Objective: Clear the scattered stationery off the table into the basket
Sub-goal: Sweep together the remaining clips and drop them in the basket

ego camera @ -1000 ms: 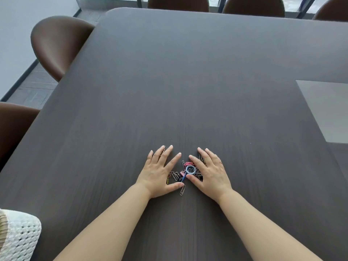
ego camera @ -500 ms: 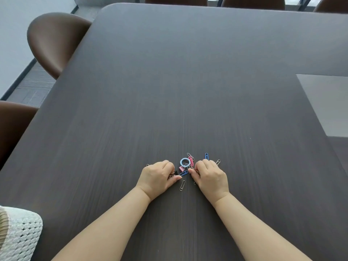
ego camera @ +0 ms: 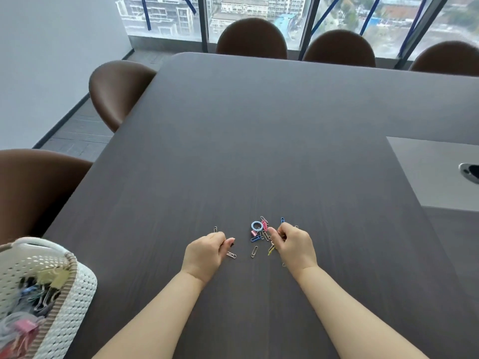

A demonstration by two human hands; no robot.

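Note:
A small heap of coloured paper clips with a light blue ring lies on the dark table between my hands. My left hand is curled into a fist left of the heap, with something dark pinched at its fingertips; a silver clip lies just beside it. My right hand is curled over the heap's right side, fingers closed on several clips, a yellow one sticking out below. The white woven basket stands at the lower left, holding binder clips.
Brown chairs ring the table: two on the left, three along the far edge. A lone clip lies left of my left hand. A grey inset panel with a metal grommet sits at the right.
Both hands went from flat and spread beside the heap to curled fists gathering clips. The left hand has drawn a little to the left. The camera tilted up, bringing the basket into view.

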